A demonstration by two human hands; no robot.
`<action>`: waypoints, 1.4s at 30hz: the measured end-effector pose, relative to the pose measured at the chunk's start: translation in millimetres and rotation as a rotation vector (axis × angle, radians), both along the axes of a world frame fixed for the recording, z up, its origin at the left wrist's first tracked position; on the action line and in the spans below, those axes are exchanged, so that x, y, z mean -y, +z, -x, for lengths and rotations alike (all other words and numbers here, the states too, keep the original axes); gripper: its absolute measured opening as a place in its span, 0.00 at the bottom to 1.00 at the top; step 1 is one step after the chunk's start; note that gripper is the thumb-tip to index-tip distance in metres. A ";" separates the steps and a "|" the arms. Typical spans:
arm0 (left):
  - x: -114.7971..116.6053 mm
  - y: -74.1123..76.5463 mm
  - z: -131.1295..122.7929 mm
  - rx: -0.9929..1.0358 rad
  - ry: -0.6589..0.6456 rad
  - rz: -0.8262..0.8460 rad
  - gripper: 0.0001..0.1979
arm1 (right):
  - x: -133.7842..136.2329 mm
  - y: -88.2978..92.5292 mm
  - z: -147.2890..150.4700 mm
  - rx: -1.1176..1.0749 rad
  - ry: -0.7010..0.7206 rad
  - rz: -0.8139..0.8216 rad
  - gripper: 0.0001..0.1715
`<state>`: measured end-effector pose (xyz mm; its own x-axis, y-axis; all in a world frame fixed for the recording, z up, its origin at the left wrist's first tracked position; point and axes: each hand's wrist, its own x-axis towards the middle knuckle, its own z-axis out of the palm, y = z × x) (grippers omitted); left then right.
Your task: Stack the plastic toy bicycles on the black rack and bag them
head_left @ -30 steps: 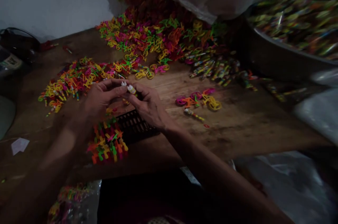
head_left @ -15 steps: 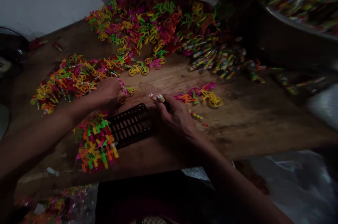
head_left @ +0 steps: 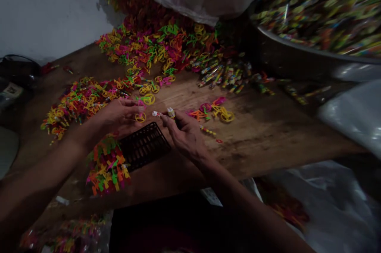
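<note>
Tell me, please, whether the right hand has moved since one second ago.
Yes, to the right: a second ago the right hand covered part of the black slotted tray, and now it sits beside the tray's right edge.

White-tipped pieces (head_left: 170,112) in right grip (head_left: 188,133)

White-tipped pieces (head_left: 170,112) mostly hidden by right fingers (head_left: 172,127); basin (head_left: 282,57) cropped.

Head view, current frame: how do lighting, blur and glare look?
Head view: dim, little detail in the black rack; same view: pieces in the basin smeared; same view: sheen on the plastic bag at right; same view: white-tipped sticks in the right hand clearer.
</note>
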<state>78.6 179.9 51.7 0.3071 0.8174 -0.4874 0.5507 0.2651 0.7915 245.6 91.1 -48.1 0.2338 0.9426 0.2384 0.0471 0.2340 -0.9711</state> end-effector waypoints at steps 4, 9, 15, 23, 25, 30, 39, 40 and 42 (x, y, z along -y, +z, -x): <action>28.2 4.9 4.8 0.370 0.172 0.184 0.04 | 2.9 8.7 8.0 -0.156 0.063 -0.015 0.13; 47.7 10.1 4.7 0.435 0.257 0.215 0.02 | 12.1 8.4 13.6 -0.249 0.093 -0.036 0.14; 59.1 15.8 1.2 0.464 0.328 0.257 0.05 | 19.4 13.8 16.5 -0.249 0.103 -0.054 0.14; 65.2 11.1 -1.9 0.534 0.392 0.335 0.09 | 29.0 22.0 22.3 -0.251 0.012 -0.067 0.12; 64.3 10.1 -2.6 0.523 0.388 0.340 0.07 | 28.8 18.7 21.0 -0.253 -0.014 -0.062 0.09; 61.4 5.6 -2.1 0.525 0.356 0.336 0.04 | 26.5 13.6 19.5 -0.203 -0.088 -0.092 0.03; 64.6 -0.7 -1.0 0.596 0.251 0.308 0.01 | 29.2 10.4 15.5 -0.250 -0.054 -0.080 0.04; 65.3 -0.7 -1.6 0.585 0.251 0.307 0.02 | 29.5 9.5 14.0 -0.265 -0.027 -0.061 0.05; 67.2 -0.6 -3.2 0.582 0.244 0.301 0.02 | 30.0 7.8 11.1 -0.266 0.012 -0.040 0.07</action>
